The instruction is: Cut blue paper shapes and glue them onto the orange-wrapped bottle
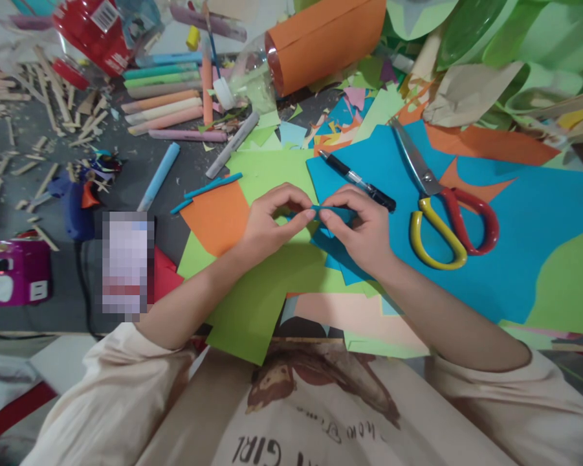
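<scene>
Between my two hands is a narrow strip of blue paper [340, 212], pinched at its middle and partly hidden by my fingers. My left hand [277, 219] grips its left end with thumb and forefinger. My right hand [362, 226] pinches it from the other side, the fingertips almost touching. Under the hands lie sheets of green paper [252, 304] and blue paper [509, 272]. Two thin blue paper rolls [213, 188] rest on an orange paper piece [218, 217] to the left. A black pen [356, 180] lies just beyond my right hand.
Scissors [431, 188] with yellow and red handles lie at right. Markers [167, 94], an orange-wrapped bottle [325, 45] and paper scraps fill the back. At left are a glue gun [77, 207], a phone [126, 265], a purple power adapter [19, 272] and scattered wood sticks [53, 97].
</scene>
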Tool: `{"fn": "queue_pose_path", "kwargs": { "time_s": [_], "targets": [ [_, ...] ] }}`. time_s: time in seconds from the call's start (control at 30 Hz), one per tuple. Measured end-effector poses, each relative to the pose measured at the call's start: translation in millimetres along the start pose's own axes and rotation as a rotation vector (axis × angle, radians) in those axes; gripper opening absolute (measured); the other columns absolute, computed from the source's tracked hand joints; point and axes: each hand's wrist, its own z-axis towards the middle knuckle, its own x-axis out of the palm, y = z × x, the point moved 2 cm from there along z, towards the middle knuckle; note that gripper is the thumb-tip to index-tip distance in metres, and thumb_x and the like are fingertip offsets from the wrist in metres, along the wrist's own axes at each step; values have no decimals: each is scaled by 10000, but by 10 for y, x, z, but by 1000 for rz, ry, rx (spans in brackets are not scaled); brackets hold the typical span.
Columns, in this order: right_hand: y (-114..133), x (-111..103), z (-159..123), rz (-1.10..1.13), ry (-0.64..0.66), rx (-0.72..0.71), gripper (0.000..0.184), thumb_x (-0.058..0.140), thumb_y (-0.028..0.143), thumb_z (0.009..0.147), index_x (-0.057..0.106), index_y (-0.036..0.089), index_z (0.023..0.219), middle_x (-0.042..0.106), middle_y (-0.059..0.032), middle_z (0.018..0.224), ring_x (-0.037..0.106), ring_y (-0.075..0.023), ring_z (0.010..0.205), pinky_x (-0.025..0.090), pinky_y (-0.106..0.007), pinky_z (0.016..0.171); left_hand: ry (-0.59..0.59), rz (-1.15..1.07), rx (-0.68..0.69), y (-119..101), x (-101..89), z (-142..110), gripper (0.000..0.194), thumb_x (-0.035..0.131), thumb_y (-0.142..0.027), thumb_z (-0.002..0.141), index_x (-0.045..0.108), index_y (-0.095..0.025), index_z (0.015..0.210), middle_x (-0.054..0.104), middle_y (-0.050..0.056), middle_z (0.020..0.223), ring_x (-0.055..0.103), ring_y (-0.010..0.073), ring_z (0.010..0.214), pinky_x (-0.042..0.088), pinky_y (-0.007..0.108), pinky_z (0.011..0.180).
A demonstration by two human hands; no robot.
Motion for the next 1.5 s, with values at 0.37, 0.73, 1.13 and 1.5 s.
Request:
{"fn": "queue_pose_path", "kwargs": {
  "time_s": [0.37,0.73,1.13,1.5],
  "targets": [
    [-1,-4,-15,-57,-33,-79,147,622,299,880,630,245,744,638,6,727,575,-155,687,462,-321,645,-22,11,45,-1,-4,-7,351,696,-515,810,625,-184,717,648,23,747,610,110,696,503,238,653],
    [5,2,-24,-62,-27,-107,151,618,302,891,615,246,751,640,6,719,583,-153,674,467,-314,627,-51,65,74,-22,-14,1,332,720,-472,802,629,-183,668,649,16,688,602,108,650,490,239,619],
    [7,10,-17,-49,-10,-97,194,607,347,906,616,239,744,644,0,719,588,-153,677,479,-311,627,-38,-21,33,-41,-13,7,383,719,-542,784,623,-187,674,635,15,703,602,110,675,493,244,632],
    [-12,15,-21,-64,8,-78,200,607,348,897,613,238,731,645,3,717,578,-157,680,463,-323,639,-30,-14,9,10,-27,14,426,724,-589,754,604,-192,658,615,9,691,583,112,659,479,262,633]
  ]
}}
